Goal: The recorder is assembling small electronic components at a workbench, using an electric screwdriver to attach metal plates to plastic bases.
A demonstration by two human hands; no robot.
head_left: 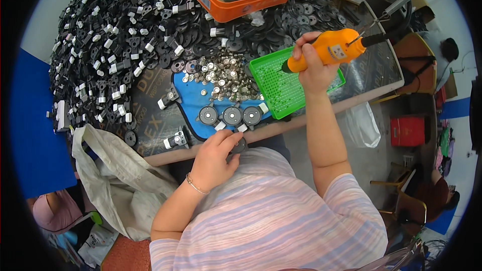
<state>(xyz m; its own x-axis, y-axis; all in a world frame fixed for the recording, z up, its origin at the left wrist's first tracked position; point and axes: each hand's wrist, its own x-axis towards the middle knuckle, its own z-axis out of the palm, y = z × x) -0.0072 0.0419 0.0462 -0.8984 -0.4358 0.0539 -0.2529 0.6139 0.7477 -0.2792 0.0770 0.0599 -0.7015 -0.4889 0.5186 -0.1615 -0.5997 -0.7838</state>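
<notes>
The right hand [318, 74] wraps its fingers [312, 59] round the orange driver [334, 49]; the left hand [215, 154] holds a dark wheel [240, 145] in curled fingers. Best meet the green tray [282, 103] squarely.

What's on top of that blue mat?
On the blue mat, three dark round parts with white ends sit in a row, near a heap of small silver metal pieces. The heap covers whatever is beneath its top pieces.

Loose pcs [227, 77] on mat [193, 114], L of tray [290, 111]; bin [241, 10] behind mat; parts pile [105, 45] L
</notes>
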